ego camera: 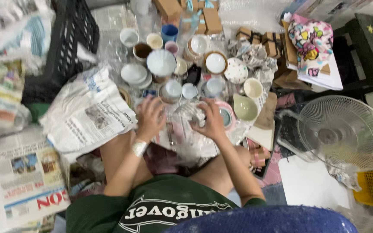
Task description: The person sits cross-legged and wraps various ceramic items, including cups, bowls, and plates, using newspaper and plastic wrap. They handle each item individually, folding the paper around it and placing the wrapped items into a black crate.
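Where the crumpled newspaper sheet (87,114) lies at far left: spread flat, spare wrapping. Left hand (150,118): fingers spread and curled down over the clear wrap just left of centre, pressing, gripping nothing that can be made out. Paper-wrapped bundle (191,112): centre, just below the cluster of cups and bowls (173,73), blurred; long axis seemingly left-right, pointing direction not discernible. Right hand (210,121): closed round the bundle's right end. Judged best practice: steady from the left, fold paper ends snug, clear of the neighbouring green cup (244,108). White fan (344,133): far right.
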